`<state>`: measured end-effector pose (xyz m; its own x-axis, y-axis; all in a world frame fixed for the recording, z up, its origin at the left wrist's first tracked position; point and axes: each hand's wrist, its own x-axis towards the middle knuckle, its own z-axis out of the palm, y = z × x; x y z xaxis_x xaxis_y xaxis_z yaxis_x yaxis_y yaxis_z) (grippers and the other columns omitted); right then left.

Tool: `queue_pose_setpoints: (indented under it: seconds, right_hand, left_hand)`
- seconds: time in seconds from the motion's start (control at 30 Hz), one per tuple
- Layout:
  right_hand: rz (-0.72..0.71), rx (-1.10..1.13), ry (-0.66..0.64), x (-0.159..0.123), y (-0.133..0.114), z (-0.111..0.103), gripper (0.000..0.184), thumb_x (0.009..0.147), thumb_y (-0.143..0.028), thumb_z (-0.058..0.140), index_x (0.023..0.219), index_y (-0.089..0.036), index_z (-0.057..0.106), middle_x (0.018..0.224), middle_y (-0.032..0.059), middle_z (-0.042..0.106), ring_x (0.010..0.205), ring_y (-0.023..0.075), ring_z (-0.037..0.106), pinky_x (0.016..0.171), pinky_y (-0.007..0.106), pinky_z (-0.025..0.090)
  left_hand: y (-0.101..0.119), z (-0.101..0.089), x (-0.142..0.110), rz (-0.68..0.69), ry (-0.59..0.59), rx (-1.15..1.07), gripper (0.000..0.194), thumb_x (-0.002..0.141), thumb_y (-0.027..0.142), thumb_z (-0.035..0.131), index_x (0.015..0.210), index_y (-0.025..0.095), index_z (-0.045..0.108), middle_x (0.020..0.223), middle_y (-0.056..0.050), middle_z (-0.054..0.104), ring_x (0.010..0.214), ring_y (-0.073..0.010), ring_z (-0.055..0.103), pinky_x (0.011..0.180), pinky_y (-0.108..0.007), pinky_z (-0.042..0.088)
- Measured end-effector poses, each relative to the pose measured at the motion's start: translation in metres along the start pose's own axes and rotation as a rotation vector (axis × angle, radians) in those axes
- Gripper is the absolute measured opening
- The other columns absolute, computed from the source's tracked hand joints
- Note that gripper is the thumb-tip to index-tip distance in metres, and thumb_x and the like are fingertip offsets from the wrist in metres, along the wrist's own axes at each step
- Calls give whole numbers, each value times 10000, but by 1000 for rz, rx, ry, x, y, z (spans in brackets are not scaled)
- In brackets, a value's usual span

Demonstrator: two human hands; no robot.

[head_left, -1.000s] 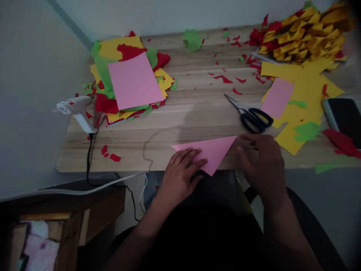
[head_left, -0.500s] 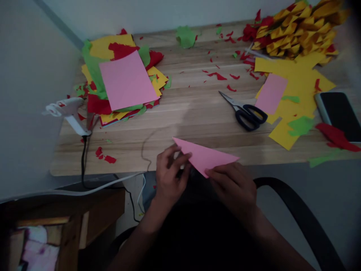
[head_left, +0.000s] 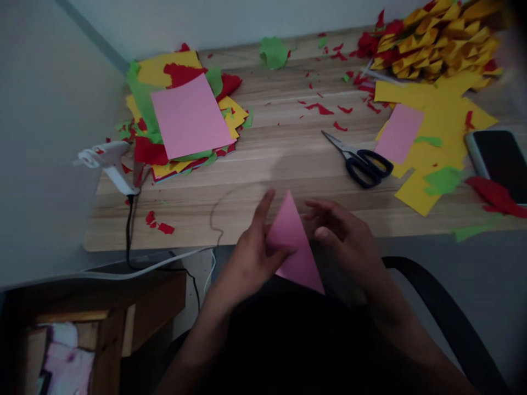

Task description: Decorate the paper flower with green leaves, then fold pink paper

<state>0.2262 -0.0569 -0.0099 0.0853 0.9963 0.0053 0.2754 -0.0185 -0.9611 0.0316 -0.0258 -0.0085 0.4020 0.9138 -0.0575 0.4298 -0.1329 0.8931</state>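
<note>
A pink paper triangle (head_left: 294, 244) is held up at the front edge of the wooden table (head_left: 267, 159), one point up and one point down toward my lap. My left hand (head_left: 257, 247) pinches its left edge between thumb and fingers. My right hand (head_left: 343, 236) sits just right of the paper with its fingers curled loosely beside the edge; whether it grips the paper is unclear. Black-handled scissors (head_left: 362, 162) lie on the table behind my right hand.
A stack of coloured sheets topped by a pink sheet (head_left: 187, 118) lies at back left, a white glue gun (head_left: 111, 162) with its cord at the left edge. Yellow sheets (head_left: 436, 120), a small pink piece (head_left: 398, 133), folded yellow and red pieces (head_left: 440, 41) and a phone (head_left: 500, 159) are at right. Paper scraps litter the table.
The pink triangle lay flat on the table edge under both hands; it has been lifted off and turned so its long axis runs up and down, both hands moving toward the middle.
</note>
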Motion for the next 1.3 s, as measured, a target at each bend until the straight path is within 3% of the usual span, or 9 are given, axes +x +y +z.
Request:
queue_pose_setpoints:
  seconds: [0.07, 0.13, 0.2, 0.27, 0.33, 0.4, 0.57, 0.77, 1.3]
  right_hand:
    - [131, 219, -118, 6, -1, 0, 265, 861, -442, 684, 1005, -221, 706, 842, 29, 688, 728, 177, 633, 637, 308, 519]
    - [204, 339, -96, 7, -1, 4, 226, 840, -431, 711, 798, -210, 685, 729, 4, 654, 643, 151, 592, 580, 281, 487]
    - [251, 395, 35, 5, -1, 9, 245, 834, -416, 725, 724, -209, 649, 670, -19, 606, 578, 123, 526, 530, 256, 439]
    - [266, 432, 161, 3, 0, 13, 238, 826, -399, 740, 723, -210, 639, 651, -35, 572, 552, 106, 475, 509, 241, 398]
    - [254, 455, 241, 2, 0, 16, 237, 821, -376, 752, 713, -208, 625, 648, -41, 555, 560, 102, 453, 519, 237, 385]
    - [219, 449, 305, 2, 1, 19, 238, 828, -353, 752, 703, -211, 608, 653, -43, 541, 585, 107, 446, 540, 240, 385]
    - [166, 406, 430, -2, 4, 23, 215, 871, -349, 701, 725, -235, 592, 682, -36, 532, 617, 131, 456, 569, 270, 403]
    - [228, 255, 193, -12, -3, 19, 182, 791, -386, 759, 752, -253, 640, 683, -13, 616, 607, 174, 561, 514, 311, 468]
    - [251, 180, 202, -16, -15, 18, 272, 799, -433, 758, 664, -267, 590, 632, -6, 617, 587, 204, 595, 528, 353, 529]
  left_hand:
    - [6, 0, 0, -32, -170, -116, 875, 844, 297, 727, 1577, 292, 249, 991, -70, 729, 724, -191, 672, 672, -319, 568]
    - [10, 0, 0, -99, -230, -246, 748, 848, 298, 718, 1518, 266, 386, 1038, -89, 731, 775, -196, 682, 679, -311, 563]
    - [10, 0, 0, -183, -144, -334, 443, 842, 314, 718, 1264, 211, 637, 948, -76, 737, 752, -180, 668, 641, -280, 535]
    - [9, 0, 0, -262, -2, -386, 185, 817, 329, 734, 906, 168, 722, 773, -42, 711, 671, -145, 627, 593, -242, 491]
    - [9, 0, 0, -299, 140, -424, 202, 786, 336, 752, 719, 157, 687, 666, -17, 668, 607, -115, 580, 566, -219, 458]
    - [11, 1, 0, -305, 220, -474, 190, 750, 331, 774, 731, 161, 691, 678, -11, 670, 606, -110, 571, 565, -214, 455]
    - [19, 9, -2, -333, 191, -523, 257, 739, 392, 781, 716, 156, 681, 619, 4, 596, 553, -98, 508, 500, -203, 401]
    - [22, 10, -2, -374, 149, -512, 296, 762, 417, 753, 617, 173, 666, 559, 2, 564, 492, -95, 449, 442, -215, 350]
    - [22, 5, -9, -390, 195, -413, 433, 833, 522, 690, 602, 159, 637, 531, 20, 478, 495, -80, 383, 448, -206, 283]
